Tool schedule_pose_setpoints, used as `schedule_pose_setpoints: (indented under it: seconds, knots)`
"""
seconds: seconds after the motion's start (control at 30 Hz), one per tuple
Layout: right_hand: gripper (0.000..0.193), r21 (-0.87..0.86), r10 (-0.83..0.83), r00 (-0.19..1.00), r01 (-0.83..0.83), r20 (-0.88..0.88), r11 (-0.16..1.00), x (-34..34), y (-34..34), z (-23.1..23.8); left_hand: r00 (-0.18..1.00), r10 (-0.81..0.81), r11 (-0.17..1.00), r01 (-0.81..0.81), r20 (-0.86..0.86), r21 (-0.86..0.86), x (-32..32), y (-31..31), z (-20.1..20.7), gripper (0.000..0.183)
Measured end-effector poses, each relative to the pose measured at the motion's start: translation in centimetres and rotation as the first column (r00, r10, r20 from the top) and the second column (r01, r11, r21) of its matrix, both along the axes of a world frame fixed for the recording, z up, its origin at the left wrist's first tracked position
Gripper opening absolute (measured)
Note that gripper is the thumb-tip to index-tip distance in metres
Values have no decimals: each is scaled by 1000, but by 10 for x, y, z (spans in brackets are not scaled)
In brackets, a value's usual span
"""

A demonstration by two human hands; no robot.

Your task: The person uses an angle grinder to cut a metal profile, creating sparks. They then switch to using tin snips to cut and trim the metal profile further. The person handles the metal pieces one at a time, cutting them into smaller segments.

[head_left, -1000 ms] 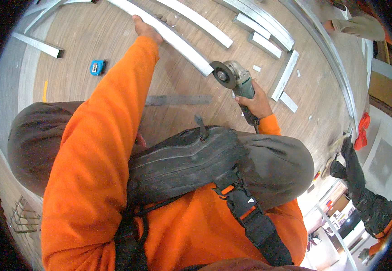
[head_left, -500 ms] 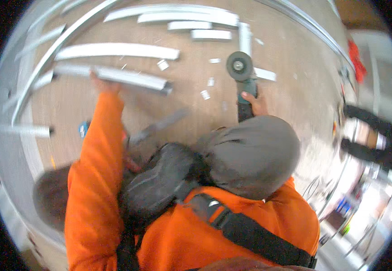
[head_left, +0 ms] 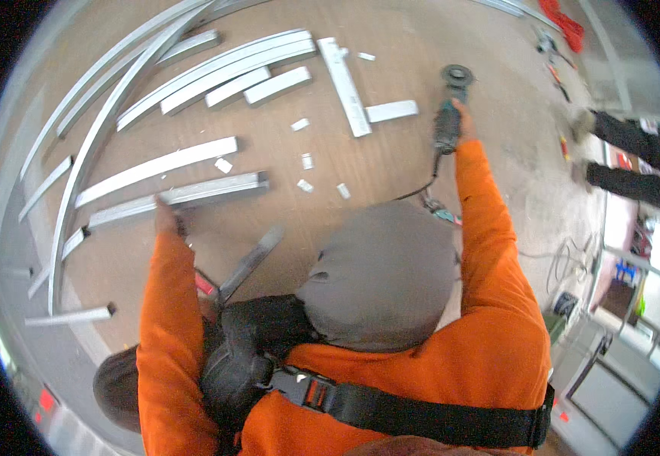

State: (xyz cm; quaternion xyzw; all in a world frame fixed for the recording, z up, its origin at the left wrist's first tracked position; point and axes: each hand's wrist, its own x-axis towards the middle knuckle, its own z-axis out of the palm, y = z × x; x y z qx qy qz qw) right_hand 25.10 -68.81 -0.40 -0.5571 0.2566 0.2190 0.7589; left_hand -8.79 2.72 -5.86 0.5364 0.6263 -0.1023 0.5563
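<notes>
My left hand (head_left: 167, 218) grips the near edge of a long white metal profile (head_left: 212, 191), its fingers partly hidden by the metal. The profile's dark open end points right. At the far right, my right hand (head_left: 465, 123) is closed around the dark green body of an angle grinder (head_left: 447, 125). Its disc (head_left: 457, 74) is at the far end, and a black cord (head_left: 428, 182) trails from the near end. Just right of my left forearm lies a long grey blade-like strip (head_left: 251, 262), beside a red-handled item (head_left: 206, 284).
Several cut profiles (head_left: 231, 72) lie at the far left, with small offcuts (head_left: 307, 161) scattered mid-floor. A short white piece (head_left: 392, 111) touches a longer profile (head_left: 345, 87). Hand tools (head_left: 552, 57) lie at the far right, near another person's dark-trousered legs (head_left: 634, 163).
My right hand has carried the grinder to the right, away from the profiles, its arm now stretched out. My left hand stays on the same profile. The whole view has turned.
</notes>
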Motion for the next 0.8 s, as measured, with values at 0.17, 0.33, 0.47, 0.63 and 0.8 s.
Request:
schedule_pose_setpoints:
  seconds: [0.17, 0.33, 0.47, 0.63, 0.8]
  knots:
    - [52, -38, 14, 1000, -15, -23, 999, 11, 0, 1, 762, -648, 762, 647, 18, 30, 34, -27, 73, 55]
    - [45, -52, -54, 998, 55, 27, 997, 2, -21, -14, 551, -677, 730, 588, 487, 350, 132, -67, 245, 41]
    - [49, -235, -312, 950, 305, 7, 923, -10, -17, -17, -100, -390, 599, 728, 915, 335, 138, -112, 343, 42]
    - [66, -460, -287, 942, 337, 177, 822, 9, -32, -42, -344, -204, 265, 882, 917, 390, 139, -221, 412, 29]
    - [70, -463, -304, 931, 365, 203, 808, -17, -42, -49, 122, -481, 534, 826, 868, 179, 82, -276, 472, 24]
